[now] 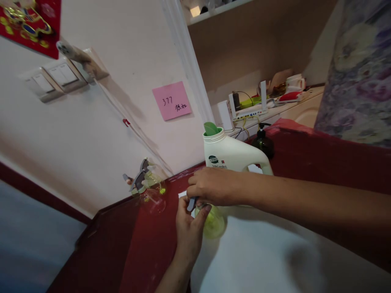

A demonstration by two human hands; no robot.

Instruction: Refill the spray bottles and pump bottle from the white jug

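Observation:
A small clear spray bottle (215,223) with yellow-green liquid stands tilted at the edge of a white surface. My left hand (190,228) grips it near the neck, thumb across the front. Closed over its top is my right hand (215,186), its fingers around the grey spray head (192,203), which they largely hide. I cannot tell whether the head is fully seated on the neck. Just behind my right hand rises a large cream detergent jug (236,151), uncapped, with something green (211,129) in its mouth.
More small spray bottles (152,200) with grey heads stand by the wall at the left. A dark pump bottle (263,141) is behind the jug. A white router (249,112) sits on a shelf. A white cable (139,132) hangs from the wall socket to the red tabletop (152,248).

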